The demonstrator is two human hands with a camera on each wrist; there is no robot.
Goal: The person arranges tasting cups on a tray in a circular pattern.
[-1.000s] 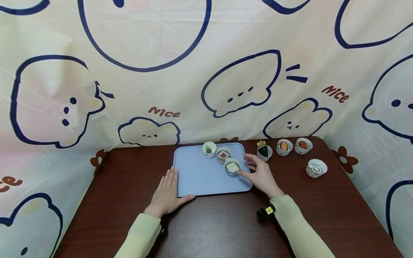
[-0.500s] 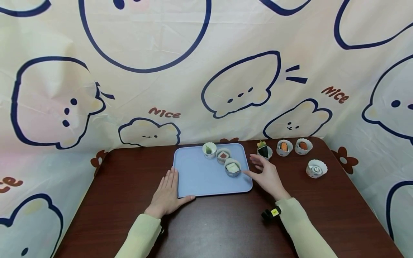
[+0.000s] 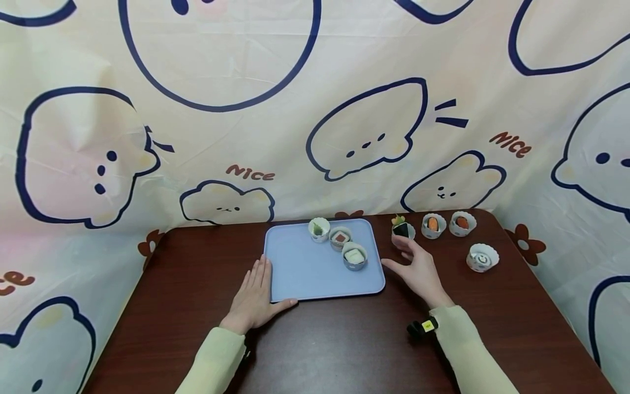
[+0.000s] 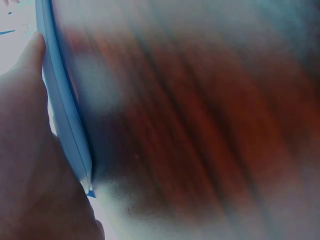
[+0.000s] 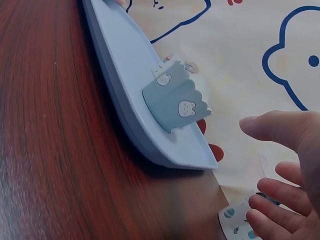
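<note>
My left hand lies flat at the front left corner of the light blue tray, fingers along its left side and thumb at its front edge. In the left wrist view that hand is against the tray's rim. My right hand is spread just right of the tray and holds nothing. Its fingertips are close to a paper cup with a dark rice ball in it; contact is unclear. Three cups stand on the tray: one with green leaves, a middle one, and one with a pale square.
At the back right of the brown table stand two cups with orange pieces, one beside the other. Another cup with a white swirl is nearer the right edge. A printed cloth hangs behind the table.
My right hand has let go of the cup with the pale square, leaving it on the tray, and has moved right toward the rice ball cup. My left hand has stayed in place.
</note>
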